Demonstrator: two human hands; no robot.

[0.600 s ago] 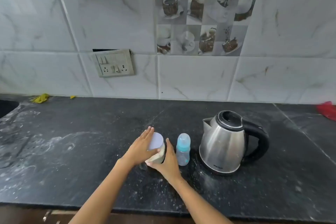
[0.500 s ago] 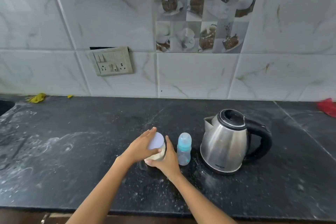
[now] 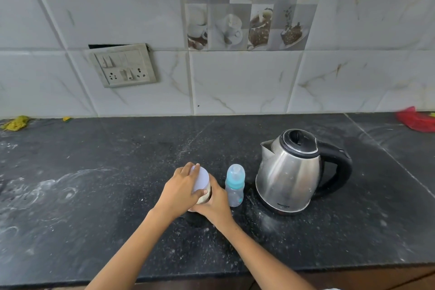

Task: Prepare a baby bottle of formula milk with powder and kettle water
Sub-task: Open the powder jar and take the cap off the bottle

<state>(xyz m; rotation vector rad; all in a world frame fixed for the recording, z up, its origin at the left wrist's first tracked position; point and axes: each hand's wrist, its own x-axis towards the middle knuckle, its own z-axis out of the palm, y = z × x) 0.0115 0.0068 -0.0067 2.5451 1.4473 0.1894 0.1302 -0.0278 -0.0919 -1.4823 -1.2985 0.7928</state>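
Observation:
A powder jar [image 3: 204,196] with a pale lilac lid [image 3: 201,179] stands on the black counter [image 3: 117,195], tilted a little toward me. My left hand [image 3: 180,192] grips the lid, fingers curled over its far edge and thumb on its near side. My right hand [image 3: 215,205] wraps round the jar's body from the right. Just right of the jar stands a small clear baby bottle [image 3: 234,187] with a teal collar and a clear cap. A steel kettle [image 3: 290,172] with a black lid and handle sits further right, lid closed.
A switch and socket plate [image 3: 123,65] is on the tiled wall behind. Yellow scraps [image 3: 16,123] lie at the far left of the counter, a red cloth [image 3: 416,120] at the far right. White powder smears mark the left part of the counter.
My left hand's fingers have curled over the lid from a flatter pose. The camera has come closer and dipped down. Jar, bottle and kettle stay in place.

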